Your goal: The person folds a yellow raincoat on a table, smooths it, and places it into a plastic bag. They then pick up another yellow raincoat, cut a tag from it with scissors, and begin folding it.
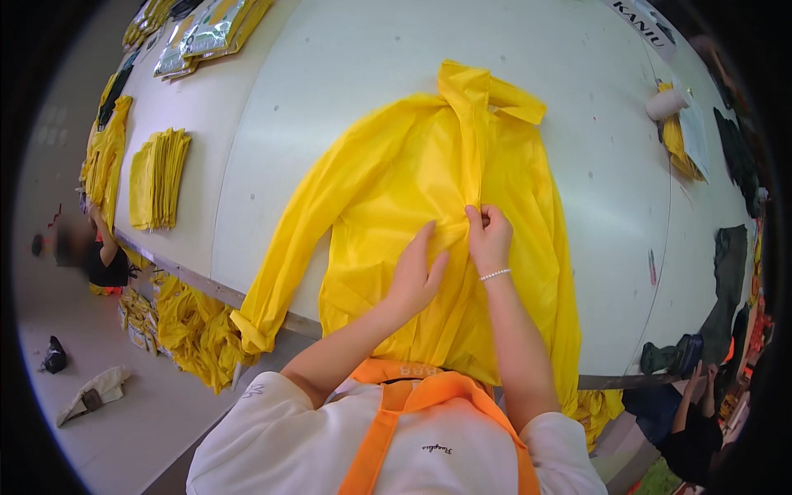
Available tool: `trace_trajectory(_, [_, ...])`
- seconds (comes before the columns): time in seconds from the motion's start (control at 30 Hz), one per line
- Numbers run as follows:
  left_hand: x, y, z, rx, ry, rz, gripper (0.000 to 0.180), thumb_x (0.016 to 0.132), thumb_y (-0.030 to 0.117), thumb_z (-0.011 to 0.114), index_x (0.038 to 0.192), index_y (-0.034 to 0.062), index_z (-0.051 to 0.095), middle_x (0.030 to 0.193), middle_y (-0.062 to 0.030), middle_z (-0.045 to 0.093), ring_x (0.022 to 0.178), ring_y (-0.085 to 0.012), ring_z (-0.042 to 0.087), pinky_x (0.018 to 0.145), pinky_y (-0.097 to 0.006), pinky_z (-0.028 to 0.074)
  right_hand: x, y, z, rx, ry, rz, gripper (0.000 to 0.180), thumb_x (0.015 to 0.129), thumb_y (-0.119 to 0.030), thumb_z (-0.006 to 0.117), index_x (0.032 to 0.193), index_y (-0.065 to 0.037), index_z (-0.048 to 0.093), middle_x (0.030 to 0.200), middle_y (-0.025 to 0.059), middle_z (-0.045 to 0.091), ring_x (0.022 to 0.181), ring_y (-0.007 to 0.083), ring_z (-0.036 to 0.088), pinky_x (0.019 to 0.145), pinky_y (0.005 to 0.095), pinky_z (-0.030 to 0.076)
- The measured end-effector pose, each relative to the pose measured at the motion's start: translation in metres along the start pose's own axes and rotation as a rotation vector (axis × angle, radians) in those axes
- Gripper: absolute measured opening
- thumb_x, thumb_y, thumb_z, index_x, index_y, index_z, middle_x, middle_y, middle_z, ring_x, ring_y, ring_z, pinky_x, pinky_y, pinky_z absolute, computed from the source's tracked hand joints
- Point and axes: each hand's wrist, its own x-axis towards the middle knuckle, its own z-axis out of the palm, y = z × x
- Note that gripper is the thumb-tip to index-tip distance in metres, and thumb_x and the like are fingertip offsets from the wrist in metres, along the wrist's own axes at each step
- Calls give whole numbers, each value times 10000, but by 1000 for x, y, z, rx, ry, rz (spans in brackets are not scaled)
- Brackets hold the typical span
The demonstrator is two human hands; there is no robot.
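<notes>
A yellow raincoat (pixel 388 190) lies spread front up on the white table before me, its collar at the far end. One sleeve reaches down to the left, over the near table edge; the other runs down along the right side. My right hand (pixel 490 239), with a beaded bracelet at the wrist, pinches the front placket of the raincoat about halfway down. Just left of it, my left hand (pixel 419 272) rests on the raincoat's front with its fingers stretched out and the thumb apart. Whatever fastener is under my right fingertips is hidden.
Folded yellow garments (pixel 158 180) lie stacked at the left, with plastic-wrapped packages (pixel 210 37) farther back. A white roll (pixel 667 104) and a dark garment (pixel 728 272) are on the right. Yellow garments (pixel 194 330) are heaped below the left edge. Other people work at both sides.
</notes>
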Motion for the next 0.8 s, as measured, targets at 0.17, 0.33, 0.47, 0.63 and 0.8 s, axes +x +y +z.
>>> trace_trajectory(0.17, [-99, -63, -29, 651, -151, -42, 805, 797, 373, 609, 1408, -14, 254, 1478, -214, 223, 1391, -306, 189, 1076, -590, 58, -79, 18, -26, -321, -155, -153, 454, 896, -294, 543, 1202, 37, 486, 1169, 266, 514, 1069, 362, 509, 906, 401, 405])
trace_trajectory(0.33, [-103, -95, -59, 769, -208, 31, 774, 794, 413, 594, 1389, 7, 311, 1488, -142, 245, 1375, -279, 227, 1080, -570, 107, -176, 65, -61, -898, -281, -101, 684, 876, -343, 543, 1411, -15, 269, 1471, 251, 197, 1357, 389, 199, 1105, 456, 166])
trace_trajectory(0.47, [-74, -95, -55, 801, -230, 105, 730, 812, 396, 564, 1384, 13, 323, 1481, -131, 263, 1361, -273, 255, 1075, -572, 127, -145, 104, -71, -875, -219, -211, 692, 882, -398, 519, 1416, -29, 277, 1483, 220, 196, 1371, 362, 177, 1112, 461, 139])
trace_trajectory(0.63, [-7, -105, -41, 792, -104, 219, 766, 795, 398, 596, 1397, 25, 304, 1487, -132, 250, 1374, -275, 228, 1093, -554, 106, -61, 116, -76, -867, -139, -356, 685, 895, -426, 488, 1430, -63, 261, 1499, 170, 191, 1381, 328, 169, 1117, 444, 135])
trace_trajectory(0.8, [66, -79, -25, 762, -87, 112, 729, 788, 447, 610, 1346, 35, 387, 1440, -134, 333, 1350, -271, 274, 1079, -568, 149, 5, 109, -69, -869, -16, -342, 556, 878, -419, 524, 1305, -70, 451, 1430, 186, 317, 1333, 337, 265, 1084, 441, 213])
